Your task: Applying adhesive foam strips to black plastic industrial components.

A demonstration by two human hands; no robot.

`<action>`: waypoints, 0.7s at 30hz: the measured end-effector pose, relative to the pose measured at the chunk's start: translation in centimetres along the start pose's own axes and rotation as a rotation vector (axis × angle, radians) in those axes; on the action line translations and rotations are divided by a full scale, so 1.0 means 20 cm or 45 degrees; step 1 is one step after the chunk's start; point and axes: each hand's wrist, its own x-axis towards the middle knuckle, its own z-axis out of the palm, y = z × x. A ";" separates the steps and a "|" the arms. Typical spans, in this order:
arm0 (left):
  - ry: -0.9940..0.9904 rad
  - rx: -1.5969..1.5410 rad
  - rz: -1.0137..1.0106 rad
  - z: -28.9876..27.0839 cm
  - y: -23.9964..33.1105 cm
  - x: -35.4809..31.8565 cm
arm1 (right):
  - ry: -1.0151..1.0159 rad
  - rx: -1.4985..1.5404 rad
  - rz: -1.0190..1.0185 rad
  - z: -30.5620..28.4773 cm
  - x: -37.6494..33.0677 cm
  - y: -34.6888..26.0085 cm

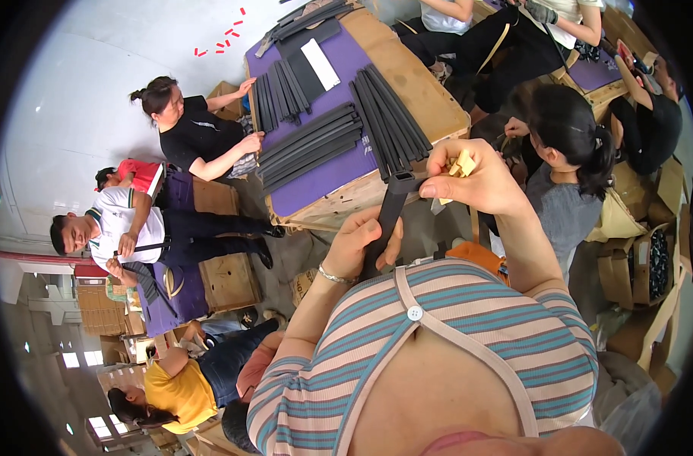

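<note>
Head view, looking down: a long matte-black hollow rectangular tube [393, 209] stands tilted before the chest, its open end uppermost, just off the near edge of the wooden desk with a purple cover [287, 202]. The left hand [367, 237] grips its lower length, probably to steady it while leaving the mouth free for the right hand [479, 178]. Several small pale-yellow blocky pieces [460, 164] sit in the right hand, perhaps kept there to be within easy reach. On the desk, flat black strips [312, 148] lie side by side, an order that likely makes single ones easy to lift.

The left hand's fingers are wrapped closed around the tube, forearm rising from below. The right arm bends inward, its fingers curled over the yellow pieces, thumb and forefinger nearly together beside the tube's mouth; whether they pinch something dark there, I cannot tell.
</note>
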 end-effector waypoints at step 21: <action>-0.027 -0.036 0.027 0.05 -0.05 0.00 | -0.210 0.074 -0.010 0.00 -0.06 0.00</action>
